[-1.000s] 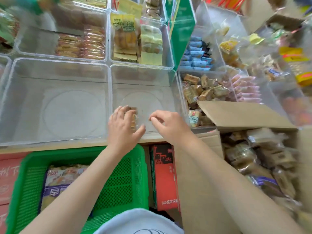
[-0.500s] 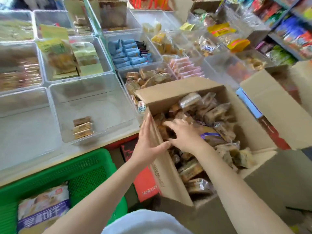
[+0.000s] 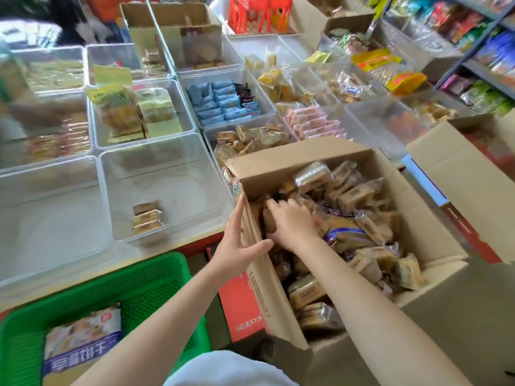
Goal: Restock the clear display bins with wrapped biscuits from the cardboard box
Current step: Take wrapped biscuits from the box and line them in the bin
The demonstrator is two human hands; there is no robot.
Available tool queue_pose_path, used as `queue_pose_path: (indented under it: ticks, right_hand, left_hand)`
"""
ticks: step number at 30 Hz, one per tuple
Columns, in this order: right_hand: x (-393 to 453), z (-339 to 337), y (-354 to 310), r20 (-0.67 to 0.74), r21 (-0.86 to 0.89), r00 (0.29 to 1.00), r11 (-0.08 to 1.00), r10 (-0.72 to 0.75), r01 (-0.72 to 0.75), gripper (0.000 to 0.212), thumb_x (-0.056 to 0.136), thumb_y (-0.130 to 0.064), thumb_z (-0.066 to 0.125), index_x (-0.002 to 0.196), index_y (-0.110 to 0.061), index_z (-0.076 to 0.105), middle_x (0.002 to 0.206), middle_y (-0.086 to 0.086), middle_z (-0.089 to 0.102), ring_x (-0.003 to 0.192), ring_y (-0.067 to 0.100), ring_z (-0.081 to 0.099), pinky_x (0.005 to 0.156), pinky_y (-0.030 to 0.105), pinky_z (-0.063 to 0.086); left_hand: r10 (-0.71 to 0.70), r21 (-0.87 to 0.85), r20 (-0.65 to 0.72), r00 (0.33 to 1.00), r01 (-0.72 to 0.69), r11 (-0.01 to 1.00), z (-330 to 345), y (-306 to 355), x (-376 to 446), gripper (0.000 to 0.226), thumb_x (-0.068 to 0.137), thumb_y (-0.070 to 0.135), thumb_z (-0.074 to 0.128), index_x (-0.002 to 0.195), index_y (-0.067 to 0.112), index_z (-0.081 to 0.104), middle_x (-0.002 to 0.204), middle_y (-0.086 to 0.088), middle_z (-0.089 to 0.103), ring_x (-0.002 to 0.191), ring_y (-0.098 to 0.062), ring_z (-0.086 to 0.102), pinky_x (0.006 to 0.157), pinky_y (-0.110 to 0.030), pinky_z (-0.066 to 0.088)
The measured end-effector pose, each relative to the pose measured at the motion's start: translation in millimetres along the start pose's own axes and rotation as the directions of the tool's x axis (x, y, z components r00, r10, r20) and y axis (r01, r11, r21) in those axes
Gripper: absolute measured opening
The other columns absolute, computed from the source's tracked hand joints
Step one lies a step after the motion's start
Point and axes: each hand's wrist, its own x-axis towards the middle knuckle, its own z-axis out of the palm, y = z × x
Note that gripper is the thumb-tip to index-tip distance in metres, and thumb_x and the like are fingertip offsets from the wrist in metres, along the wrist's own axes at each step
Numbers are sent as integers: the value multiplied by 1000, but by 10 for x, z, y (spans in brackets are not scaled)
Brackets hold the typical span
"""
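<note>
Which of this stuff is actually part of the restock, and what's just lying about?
In the job:
cardboard box
wrapped biscuits in it
clear bin holding three biscuit packs
left hand on the box flap
right hand among the biscuits

Lying about:
green basket
blue packets
pink packets
red crate

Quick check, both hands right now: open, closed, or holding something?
Left hand: open, straight fingers against the cardboard box flap.
Right hand: down among the wrapped biscuits; fingertips hidden, grip cannot be told.
</note>
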Motion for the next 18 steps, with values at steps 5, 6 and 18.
queue_pose_path:
  ticks: [5,6,18]
  right_hand:
    - [-136,-367,222,0,802,978,584,208,-124,55,77,-40,81,122,-26,54,120,-4,57,106,15,59,84,30,50]
    - [-163,-440,231,43,891,978,435,205,-131,53,77,-40,81,120,-24,56,118,-2,62,105,17,63,84,31,54]
    - [636,-662,-991,263,963,926,124,-269,-238,53,93,-47,62,124,-4,54,106,15,69,89,26,68,80,37,58]
  left_hand:
    - [-9,31,13,1000,9,999,-19,10,1,106,80,51,78,150,64,0,167,18,10,152,-13,19,121,-54,27]
    - [-10,53,6,1000,10,999,-27,28,-11,105,81,50,79,151,62,1,166,19,10,152,-10,17,121,-52,26]
    - [173,148,-366,914,-127,981,-1465,258,-22,35,82,23,81,112,33,65,107,12,70,95,-6,66,77,-30,60]
